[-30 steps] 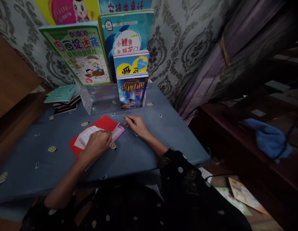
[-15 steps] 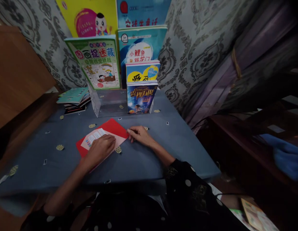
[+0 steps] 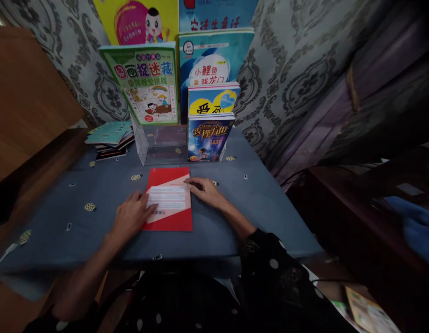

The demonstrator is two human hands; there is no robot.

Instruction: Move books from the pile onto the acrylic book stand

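Observation:
A thin red booklet (image 3: 169,221) with a white text panel lies flat on the blue-grey tablecloth (image 3: 96,231), squared to the table edge. My left hand (image 3: 129,217) rests on its left edge, fingers stretched flat. At the booklet's upper right side my right hand (image 3: 206,190) touches it with fingers extended and lightly curled. Neither hand grips anything.
A clear acrylic stand (image 3: 159,145) behind the booklet holds a dark blue book (image 3: 208,138) with taller children's books (image 3: 145,83) behind. A low stack of thin books (image 3: 110,138) lies at the back left. Patterned wallpaper and a curtain (image 3: 356,92) close the right side.
The red booklet has been turned from a slanted position to lie straight in front of me. My left hand slid off its top to its left edge; the right hand stayed at its right side.

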